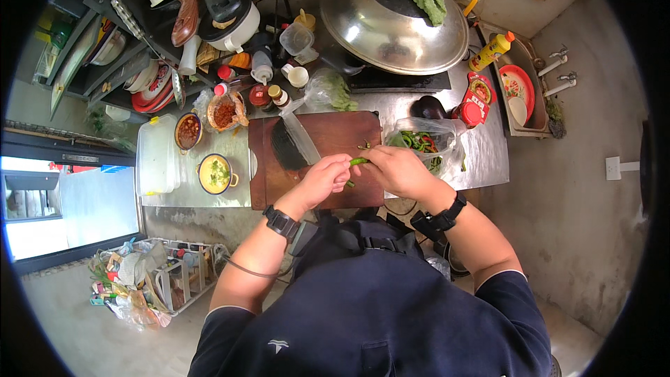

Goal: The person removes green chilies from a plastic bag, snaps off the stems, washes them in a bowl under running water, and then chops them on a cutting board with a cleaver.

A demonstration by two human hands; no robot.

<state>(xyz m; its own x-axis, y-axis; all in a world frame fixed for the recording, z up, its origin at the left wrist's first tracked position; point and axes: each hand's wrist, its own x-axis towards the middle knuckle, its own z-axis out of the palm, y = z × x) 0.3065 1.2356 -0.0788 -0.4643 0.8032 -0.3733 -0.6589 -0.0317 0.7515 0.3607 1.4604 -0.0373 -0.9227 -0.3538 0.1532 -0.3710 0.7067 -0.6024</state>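
Observation:
A green chili pepper (359,161) stretches between my two hands above the wooden cutting board (345,133). My left hand (327,178) grips its left end, while the fingers of my right hand (399,170) close around its right end. A cleaver (297,141) with a broad blade lies on the board's left part. Small green stem pieces (365,145) rest near the board's right edge, and another green piece (349,184) lies just below my left fingers. Right of the board, an open plastic bag (447,139) holds green and red chilies (419,141).
Left of the board stand an enamel bowl of pale food (215,174), a bowl of brown sauce (188,131) and a clear plastic container (157,154). Behind are bottles, a large lidded wok (395,26) and an eggplant (427,108). A sink (536,128) is at right.

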